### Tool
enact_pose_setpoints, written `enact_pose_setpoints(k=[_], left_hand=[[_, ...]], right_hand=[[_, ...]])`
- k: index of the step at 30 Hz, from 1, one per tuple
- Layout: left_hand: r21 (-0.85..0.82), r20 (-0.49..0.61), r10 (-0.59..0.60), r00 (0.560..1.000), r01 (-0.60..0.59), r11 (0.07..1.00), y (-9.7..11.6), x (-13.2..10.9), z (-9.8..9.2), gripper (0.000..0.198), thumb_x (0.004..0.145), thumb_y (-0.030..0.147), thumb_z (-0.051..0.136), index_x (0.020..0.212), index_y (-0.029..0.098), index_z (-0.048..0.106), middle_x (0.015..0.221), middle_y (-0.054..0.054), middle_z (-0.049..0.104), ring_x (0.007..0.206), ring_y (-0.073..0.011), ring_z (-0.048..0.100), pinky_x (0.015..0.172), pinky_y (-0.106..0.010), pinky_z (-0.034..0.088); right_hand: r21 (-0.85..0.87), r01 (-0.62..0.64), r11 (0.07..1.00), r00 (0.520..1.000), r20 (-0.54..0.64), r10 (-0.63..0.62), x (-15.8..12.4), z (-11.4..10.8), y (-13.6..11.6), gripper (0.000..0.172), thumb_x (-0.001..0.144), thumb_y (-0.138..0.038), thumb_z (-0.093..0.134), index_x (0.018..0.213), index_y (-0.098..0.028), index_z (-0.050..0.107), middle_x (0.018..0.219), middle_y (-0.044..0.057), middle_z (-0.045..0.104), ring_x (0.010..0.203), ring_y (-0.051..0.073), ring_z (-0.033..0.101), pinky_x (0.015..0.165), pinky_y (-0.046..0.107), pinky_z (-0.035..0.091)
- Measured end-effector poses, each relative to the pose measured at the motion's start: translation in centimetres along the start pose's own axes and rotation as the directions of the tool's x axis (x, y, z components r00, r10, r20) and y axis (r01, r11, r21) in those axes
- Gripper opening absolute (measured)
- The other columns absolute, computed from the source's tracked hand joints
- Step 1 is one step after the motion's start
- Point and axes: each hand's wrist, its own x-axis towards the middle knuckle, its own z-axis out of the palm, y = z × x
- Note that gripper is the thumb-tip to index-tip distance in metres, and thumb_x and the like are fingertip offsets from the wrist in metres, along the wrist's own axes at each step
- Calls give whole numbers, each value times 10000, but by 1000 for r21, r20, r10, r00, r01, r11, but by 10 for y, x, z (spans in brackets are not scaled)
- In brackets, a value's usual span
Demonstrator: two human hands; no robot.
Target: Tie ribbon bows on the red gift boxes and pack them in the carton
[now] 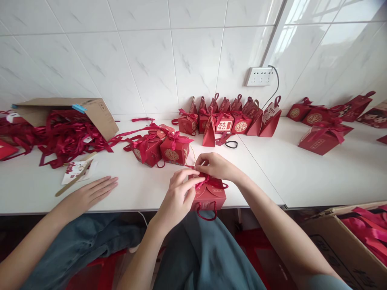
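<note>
In front of me, at the table's near edge, stands a red gift box [208,197] with a twisted cord handle [207,217] hanging down its near side. A dark red ribbon [216,184] lies across its top, bunched in the middle. My left hand [178,193] is at the box's left side, thumb and fingers closed on the ribbon by the knot. From the right, my right hand [216,166] pinches the ribbon above the box's far edge. The fingertips partly hide the knot. Just beyond stand two ribbon-tied red boxes [174,155].
At left, another person's hand [93,191] lies flat near a wooden stick [75,177] and printed card. Behind it, a cardboard box [102,119] spills red ribbons [69,139]. Several red boxes [242,125] line the wall; another carton [338,241] stands lower right.
</note>
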Motion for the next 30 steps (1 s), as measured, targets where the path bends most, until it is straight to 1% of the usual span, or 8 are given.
enact_pose_setpoints(k=[6,11,16,19,22,26,28,30], left_hand=[[55,78,44,996,-49,997,3,2,-3,431,896,90,337,1207,283,565,1166,-36,588,1185,-195,467,1018,-388,411],[64,95,60,994,-66,996,3,3,-3,463,885,70,330,1208,300,569,1173,-33,587,1192,-195,460,1007,-393,429],[72,108,56,993,-64,995,3,3,-4,475,875,59,336,1213,301,567,1192,-33,583,1208,-200,454,1007,-402,435],[74,110,52,993,-60,995,3,3,-3,480,875,55,329,1212,298,569,1200,-37,584,1206,-206,457,1003,-419,439],[72,111,50,993,-58,996,3,4,-3,473,874,51,325,1198,284,580,1196,-42,590,1208,-207,455,1005,-427,436],[69,118,54,992,-62,996,5,4,-4,491,860,35,339,1197,300,577,1188,-27,596,1198,-200,462,1005,-410,438],[69,121,49,991,-57,996,6,5,-4,491,858,35,340,1194,303,578,1185,-24,595,1193,-199,463,1004,-407,436],[71,129,40,991,-49,996,6,5,-5,478,862,41,338,1189,290,580,1189,-28,589,1196,-201,456,1010,-410,427]], right_hand=[[124,-15,992,996,-88,26,1,4,5,40,733,-193,577,724,-176,543,690,-6,621,606,110,545,548,239,404],[311,-47,949,989,-118,88,5,5,11,194,710,-158,611,873,-185,510,620,-47,599,549,96,534,513,219,390],[362,-99,927,978,-138,158,12,1,19,191,724,-198,631,893,-174,544,636,-32,596,561,100,540,543,228,397],[372,-135,918,946,-226,231,9,-6,27,151,780,-294,605,847,-163,571,739,19,631,662,126,598,615,248,423],[332,-191,924,889,-341,306,-3,-13,37,299,792,-453,591,795,-154,592,785,57,645,708,155,608,644,271,422],[352,-331,875,917,-99,386,-20,-14,44,560,749,-679,503,660,-140,630,708,78,647,672,171,579,642,298,408],[401,-309,862,939,-17,344,-23,-10,43,557,729,-683,525,645,-141,624,650,42,616,640,149,540,636,291,393],[476,-225,850,963,-25,268,-22,-6,40,482,701,-625,608,635,-148,589,589,-14,552,580,109,472,605,267,364]])
